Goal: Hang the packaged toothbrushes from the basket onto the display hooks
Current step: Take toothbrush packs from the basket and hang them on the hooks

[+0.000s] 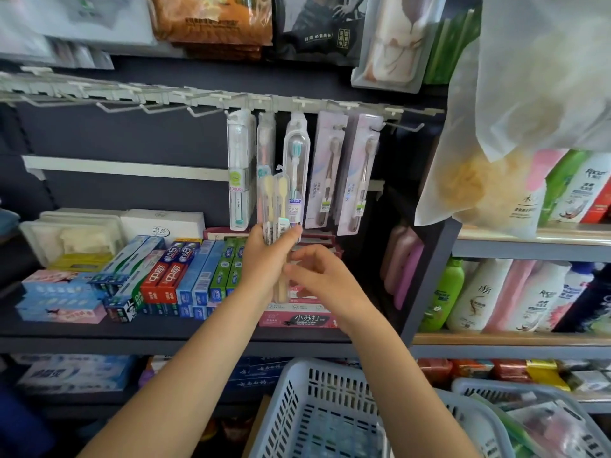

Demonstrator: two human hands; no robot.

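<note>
In left hand point(264, 256), toothbrush packs point(274, 206)

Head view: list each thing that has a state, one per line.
Left hand: grips the yellow toothbrush packs, upright.
Right hand: fingers curled at the packs' lower end.
Hung packs: five hooks filled.
Left hooks: bare.
Basket: contents unclear.

Two yellow toothbrush packs point(275, 206) stand between the left hand's fingers point(291, 233). Five toothbrush packs point(238, 170) hang on the hooks point(205, 111) above those fingers. Two baskets point(317, 411) sit below both hands.
</note>
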